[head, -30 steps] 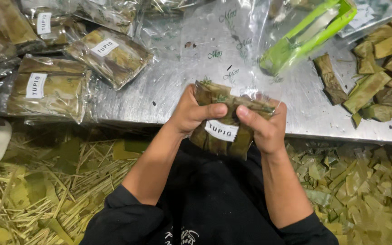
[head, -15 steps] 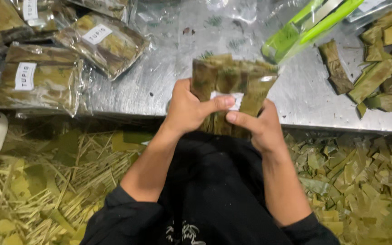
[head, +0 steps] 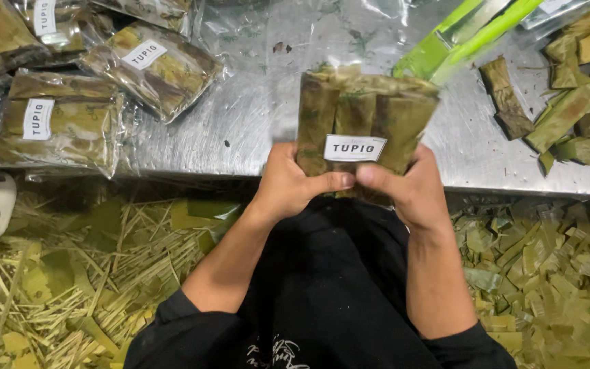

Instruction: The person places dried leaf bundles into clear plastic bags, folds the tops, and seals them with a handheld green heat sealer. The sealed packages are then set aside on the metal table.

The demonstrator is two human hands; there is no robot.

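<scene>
Item: packet (head: 360,126) of leaf-wrapped sticks, clear bag, white label. Held upright over the near edge of the steel table (head: 254,116); left hand (head: 291,181) and right hand (head: 404,188) pinch its lower end, apparently for squaring. Finished packets (head: 59,126) left of it, loose wraps (head: 568,109) right.

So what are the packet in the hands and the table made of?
The packet looks like clear glossy plastic, since brownish-green leaf-wrapped sticks show through, with a white paper-like label. Both hands, left hand and right hand, grip it. The table looks like dull metal: grey sheen, scuffs.
</scene>
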